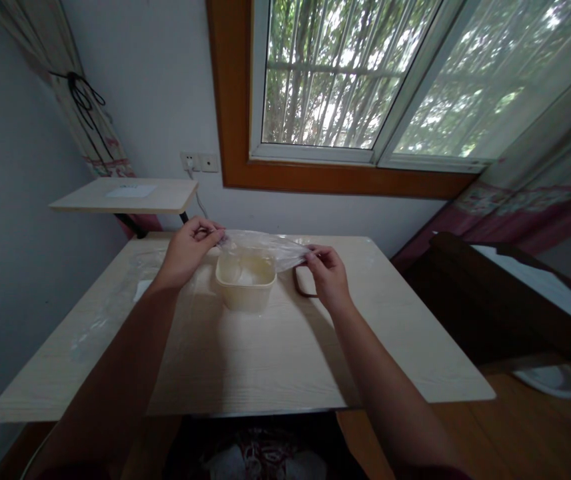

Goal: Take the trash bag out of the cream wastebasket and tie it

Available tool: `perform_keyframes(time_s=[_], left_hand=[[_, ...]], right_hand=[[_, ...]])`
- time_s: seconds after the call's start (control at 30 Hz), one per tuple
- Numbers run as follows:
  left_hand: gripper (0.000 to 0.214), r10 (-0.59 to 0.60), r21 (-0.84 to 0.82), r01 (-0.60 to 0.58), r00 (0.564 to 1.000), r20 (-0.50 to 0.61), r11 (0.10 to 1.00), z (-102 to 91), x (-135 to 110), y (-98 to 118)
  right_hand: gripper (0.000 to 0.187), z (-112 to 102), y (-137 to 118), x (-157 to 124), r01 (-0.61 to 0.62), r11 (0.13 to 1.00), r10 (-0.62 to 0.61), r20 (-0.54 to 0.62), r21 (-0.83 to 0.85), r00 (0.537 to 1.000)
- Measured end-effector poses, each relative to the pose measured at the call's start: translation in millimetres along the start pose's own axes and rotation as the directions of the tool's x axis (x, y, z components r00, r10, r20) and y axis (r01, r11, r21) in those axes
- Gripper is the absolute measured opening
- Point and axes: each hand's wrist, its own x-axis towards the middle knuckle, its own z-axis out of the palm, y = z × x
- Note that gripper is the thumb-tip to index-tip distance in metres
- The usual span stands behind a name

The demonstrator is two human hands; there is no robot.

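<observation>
A cream plastic container (245,288) stands open on the pale wooden table (275,353). Just above it a clear plastic bag (260,247) is stretched flat between my two hands. My left hand (188,250) pinches the bag's left end, fingers closed. My right hand (328,273) pinches its right end, also closed. A thin dark brown loop (299,285) lies on the table under my right hand, right of the container.
More clear plastic film (115,300) lies on the table's left part. A small side table (125,195) with a white sheet stands behind left, below a wall socket (199,162). Dark furniture (505,300) sits to the right. A window (365,80) is ahead.
</observation>
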Motion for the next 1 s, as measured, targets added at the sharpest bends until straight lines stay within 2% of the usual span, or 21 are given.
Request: perform_keyframes(time_s=[0.13,0.23,0.4,0.5,0.67,0.8,0.9,1.0], left_hand=[[0.025,-0.025,0.043,0.029,0.995,-0.096,0.999,9.4,6.4,-2.1],[0.023,-0.037,0.106,0.057,0.983,-0.178,0.993,11.5,11.9,-4.4],[0.019,0.001,0.142,0.035,0.97,-0.244,0.989,9.9,14.4,-9.2],[0.019,0.02,0.109,0.008,0.967,-0.255,0.994,11.1,12.5,-10.7],[0.032,0.042,-0.009,-0.045,0.977,-0.208,0.999,9.1,8.0,-17.4],[0.047,-0.034,-0.069,0.029,0.996,-0.078,0.997,-1.3,1.1,-28.3],[0.043,-0.094,-0.06,0.094,0.996,0.003,0.994,-8.2,-3.8,-34.3],[0.034,-0.136,-0.063,0.137,0.991,0.02,0.989,-10.6,-5.6,-36.3]], right_hand=[[0.03,6.5,2.2,5.6,0.013,1.0,-0.012,-0.101,0.01,0.995],[0.029,10.4,1.9,10.0,0.043,0.999,-0.042,-0.169,0.0,0.985],[0.03,10.2,1.0,11.0,0.039,0.999,-0.04,-0.177,-0.011,0.983],[0.031,8.5,1.7,9.4,0.065,0.998,-0.065,-0.203,-0.008,0.977],[0.042,6.5,3.1,6.8,0.053,0.997,-0.041,-0.205,0.053,0.978],[0.047,3.3,4.8,3.3,-0.032,0.994,0.049,-0.159,0.105,0.986],[0.044,0.5,8.3,0.2,-0.117,0.983,0.131,-0.093,0.138,0.987],[0.035,-1.1,13.1,-1.6,-0.21,0.971,0.215,-0.03,0.114,0.976]])
